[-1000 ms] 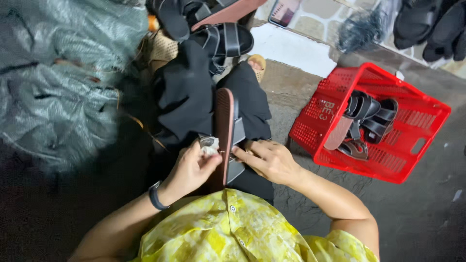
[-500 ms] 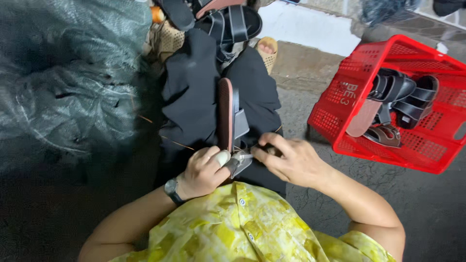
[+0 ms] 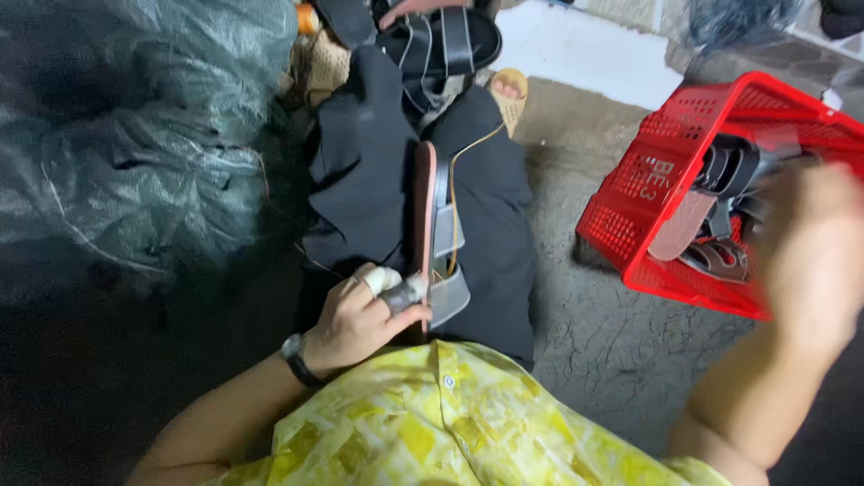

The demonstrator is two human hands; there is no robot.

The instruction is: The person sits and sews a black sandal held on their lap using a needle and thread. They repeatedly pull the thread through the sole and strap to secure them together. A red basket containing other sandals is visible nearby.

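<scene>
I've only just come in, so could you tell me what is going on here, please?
A person in a yellow shirt sits on the floor with a sandal stood on edge on the lap. The left hand, with taped fingertips, grips the sandal's near end. The right hand is raised off to the side, blurred, in front of a red basket holding more sandals. A thin thread runs along the sandal's strap. More sandals lie piled beyond the knees.
</scene>
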